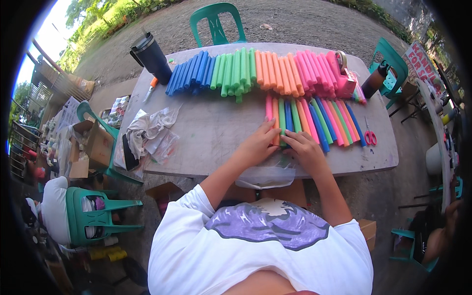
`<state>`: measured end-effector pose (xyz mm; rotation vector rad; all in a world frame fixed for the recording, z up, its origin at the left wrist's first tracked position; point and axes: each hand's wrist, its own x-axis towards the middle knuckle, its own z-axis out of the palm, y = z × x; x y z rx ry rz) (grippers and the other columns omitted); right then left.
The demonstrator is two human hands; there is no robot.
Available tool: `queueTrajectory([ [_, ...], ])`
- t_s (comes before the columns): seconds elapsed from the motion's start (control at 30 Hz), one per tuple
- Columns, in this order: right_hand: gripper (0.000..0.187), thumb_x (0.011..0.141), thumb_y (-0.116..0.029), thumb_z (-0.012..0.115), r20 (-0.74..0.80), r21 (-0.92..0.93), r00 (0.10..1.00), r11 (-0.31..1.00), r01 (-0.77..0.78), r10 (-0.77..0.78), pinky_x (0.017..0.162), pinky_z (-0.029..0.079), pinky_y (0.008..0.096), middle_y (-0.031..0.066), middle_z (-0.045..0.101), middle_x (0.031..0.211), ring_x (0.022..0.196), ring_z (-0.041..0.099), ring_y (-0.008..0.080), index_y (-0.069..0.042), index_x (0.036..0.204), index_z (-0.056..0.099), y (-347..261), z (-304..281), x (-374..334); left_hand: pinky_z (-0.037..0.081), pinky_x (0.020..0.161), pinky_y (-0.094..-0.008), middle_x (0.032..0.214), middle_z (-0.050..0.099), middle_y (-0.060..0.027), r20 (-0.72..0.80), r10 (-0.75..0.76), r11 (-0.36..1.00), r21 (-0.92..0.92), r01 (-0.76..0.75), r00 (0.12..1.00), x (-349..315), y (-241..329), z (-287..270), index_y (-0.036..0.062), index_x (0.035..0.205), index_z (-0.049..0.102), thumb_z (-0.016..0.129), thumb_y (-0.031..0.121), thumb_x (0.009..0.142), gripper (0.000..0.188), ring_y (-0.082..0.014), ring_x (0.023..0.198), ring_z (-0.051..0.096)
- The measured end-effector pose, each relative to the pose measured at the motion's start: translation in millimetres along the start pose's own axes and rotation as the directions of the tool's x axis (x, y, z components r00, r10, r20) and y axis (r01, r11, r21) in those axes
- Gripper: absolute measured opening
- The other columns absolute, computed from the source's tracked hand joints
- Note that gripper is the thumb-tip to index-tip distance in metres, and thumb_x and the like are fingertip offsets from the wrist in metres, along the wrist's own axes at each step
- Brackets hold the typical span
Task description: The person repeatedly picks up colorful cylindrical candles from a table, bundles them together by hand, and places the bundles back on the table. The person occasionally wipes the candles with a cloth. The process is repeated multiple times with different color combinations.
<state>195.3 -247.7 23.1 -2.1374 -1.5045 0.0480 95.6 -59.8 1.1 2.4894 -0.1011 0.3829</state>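
Observation:
A short row of slim candles in mixed pink, orange, green and blue (313,120) lies on the table in front of me. My left hand (256,141) is closed at the row's left end, its fingers on the pink and orange candles. Beside it my right hand (306,149) has its fingers curled at the lower ends of the green and blue candles. The two hands almost meet there, and they partly hide those candle ends. A clear plastic bag (265,177) hangs at the table's near edge, below my wrists.
Behind lie piles of blue (191,73), green (233,71), orange (280,73) and pink candles (314,71). A pink tape dispenser (345,83), dark bottle (374,81) and red-handled scissors (370,138) are right. Left are a tumbler (152,59), orange-handled knife (151,88) and crumpled cloth (150,130). Green chairs surround the table.

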Motion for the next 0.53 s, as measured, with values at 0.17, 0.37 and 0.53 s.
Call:
queueTrajectory([
  [0.17, 0.057, 0.074, -0.024, 0.073, -0.177, -0.213, 0.984, 0.977, -0.006, -0.032, 0.107, 0.034, 0.0412, 0.0149, 0.049, 0.134, 0.126, 0.044, 0.0305, -0.007, 0.125, 0.054, 4, 5, 1, 0.037, 0.105, -0.0429, 0.142, 0.037, -0.0209, 0.028, -0.032, 0.997, -0.071, 0.034, 0.999, 2, 7, -7, 0.0087, 0.125, 0.051, 0.07, 0.017, 0.079, 0.049, -0.038, 0.132, 0.036],
  [0.37, 0.055, 0.079, -0.024, 0.068, -0.189, -0.215, 0.98, 0.971, -0.106, 0.066, 0.11, 0.026, 0.0474, 0.015, 0.045, 0.137, 0.129, 0.04, 0.0309, -0.01, 0.129, 0.05, -18, 8, -1, 0.037, 0.105, -0.0423, 0.144, 0.037, -0.0164, -0.011, 0.003, 0.99, -0.14, -0.005, 1.0, 1, 10, -12, 0.0098, 0.126, 0.051, 0.07, 0.019, 0.08, 0.05, -0.0355, 0.132, 0.037],
  [0.53, 0.058, 0.079, -0.03, 0.069, -0.2, -0.224, 0.978, 0.97, -0.099, 0.054, 0.111, 0.022, 0.0505, 0.0148, 0.043, 0.139, 0.131, 0.038, 0.0308, -0.012, 0.131, 0.05, -22, 24, -9, 0.033, 0.108, -0.0426, 0.15, 0.025, -0.0148, -0.138, 0.056, 0.969, 0.248, -0.02, 0.989, -29, -9, -64, 0.013, 0.135, 0.043, 0.072, 0.024, 0.079, 0.065, -0.0344, 0.137, 0.029],
])
